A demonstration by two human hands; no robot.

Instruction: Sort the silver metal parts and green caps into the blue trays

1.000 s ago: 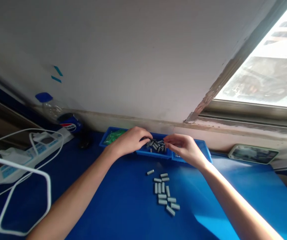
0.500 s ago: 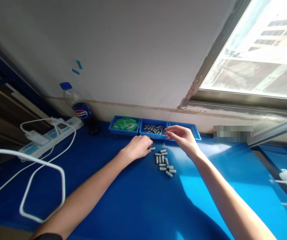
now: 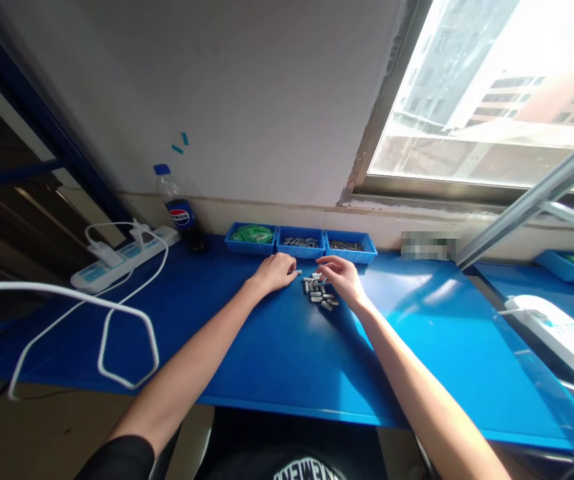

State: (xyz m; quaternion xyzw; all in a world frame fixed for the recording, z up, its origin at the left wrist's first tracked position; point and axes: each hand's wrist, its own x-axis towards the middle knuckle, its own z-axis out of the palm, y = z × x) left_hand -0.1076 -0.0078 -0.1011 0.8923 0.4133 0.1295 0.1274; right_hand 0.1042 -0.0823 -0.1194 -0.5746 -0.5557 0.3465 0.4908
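My left hand rests on the blue table, fingers curled, with a small grey metal cylinder pinched at the fingertips. To its right, my right hand hovers at the far edge of a loose group of similar metal cylinders. Its thumb and forefinger come close together; anything between them is too small to make out. Behind the hands stand three joined blue bins: the left bin has green plastic bags, the middle bin metal cylinders, the right bin thin metal pins.
A cola bottle stands by the wall at the back left. Near it lies a white power strip with plugs and a looping white cable. A slanted metal pole and another power strip are at the right.
My right hand has come from in front of the bins to the cylinder group, nearer my left hand. The right bin's pins now show. The camera view has shifted; my left hand keeps its cylinder.
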